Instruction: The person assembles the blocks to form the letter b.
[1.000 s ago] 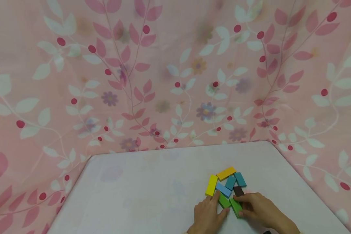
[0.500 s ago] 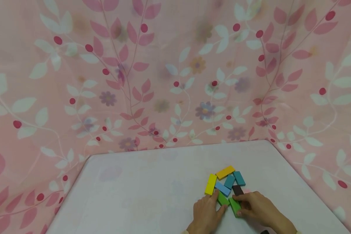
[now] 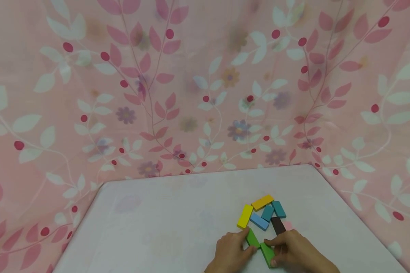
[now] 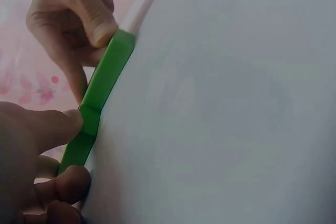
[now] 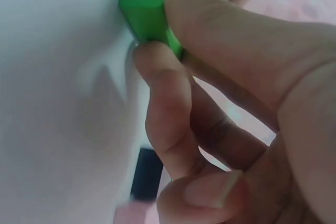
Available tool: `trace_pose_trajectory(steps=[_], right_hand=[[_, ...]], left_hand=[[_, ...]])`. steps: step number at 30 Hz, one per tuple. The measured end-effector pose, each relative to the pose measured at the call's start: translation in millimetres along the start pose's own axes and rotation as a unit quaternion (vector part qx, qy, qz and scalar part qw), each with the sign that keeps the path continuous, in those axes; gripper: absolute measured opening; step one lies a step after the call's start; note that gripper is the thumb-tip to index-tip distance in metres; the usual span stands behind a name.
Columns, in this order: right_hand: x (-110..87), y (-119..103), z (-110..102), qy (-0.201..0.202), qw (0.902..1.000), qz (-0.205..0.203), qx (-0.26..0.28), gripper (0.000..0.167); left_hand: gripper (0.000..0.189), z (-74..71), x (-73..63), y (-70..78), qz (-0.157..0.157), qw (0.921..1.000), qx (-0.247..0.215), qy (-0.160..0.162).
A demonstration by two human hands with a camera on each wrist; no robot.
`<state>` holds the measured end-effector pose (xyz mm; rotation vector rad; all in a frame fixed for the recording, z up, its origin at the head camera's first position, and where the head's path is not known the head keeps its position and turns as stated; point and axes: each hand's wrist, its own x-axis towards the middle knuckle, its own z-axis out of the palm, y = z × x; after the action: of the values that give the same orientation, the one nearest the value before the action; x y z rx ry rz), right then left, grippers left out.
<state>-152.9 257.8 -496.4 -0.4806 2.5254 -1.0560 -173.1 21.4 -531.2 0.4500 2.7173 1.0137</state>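
Two green blocks lie end to end on the table. My left hand pinches the left green block between thumb and fingers. The right green block is pinched by my right hand. In the left wrist view their near ends meet at a slight bend. Just beyond the hands sit a light blue block, a dark brown block and a teal block. The right fingers overlap the lower end of the brown one in the head view.
A yellow block, an orange-yellow block and a second teal block form an arc behind. A pink block shows partly past the right hand. The white table ends at a flowered pink cloth.
Both hands have drawn the green blocks toward the person and slightly left, away from the light blue block. The green ends now meet. More of the dark brown block shows.
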Motion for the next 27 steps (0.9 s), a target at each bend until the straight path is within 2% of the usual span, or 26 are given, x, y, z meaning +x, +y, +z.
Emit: trace_pose_trajectory(steps=[6,12,15,22,27], right_hand=[[3.9,-12,17,-0.025,0.9986,-0.018,0.042,0.048],[13.4,-25,41,-0.055,0.9919,-0.047,0.104,0.035],[18.6,-33,50,-0.058,0.9918,-0.056,0.099,0.030],[28.9,-52,66,-0.063,0.9942,-0.041,0.077,0.029],[39.6,-66,76,-0.066,0.9938,-0.064,0.062,0.031]], left_hand=[[0.059,-15.4,-15.1,-24.5,0.019,0.9991,-0.039,0.003],[0.061,-31.0,-32.8,-45.9,0.044,0.9979,-0.041,0.022],[0.060,-40.3,-40.2,-53.8,0.038,0.9983,-0.038,0.024],[0.059,-60.7,-56.5,-73.1,0.024,0.9974,-0.061,0.031],[0.059,-74.4,-66.6,-85.4,0.011,0.9961,-0.071,0.050]])
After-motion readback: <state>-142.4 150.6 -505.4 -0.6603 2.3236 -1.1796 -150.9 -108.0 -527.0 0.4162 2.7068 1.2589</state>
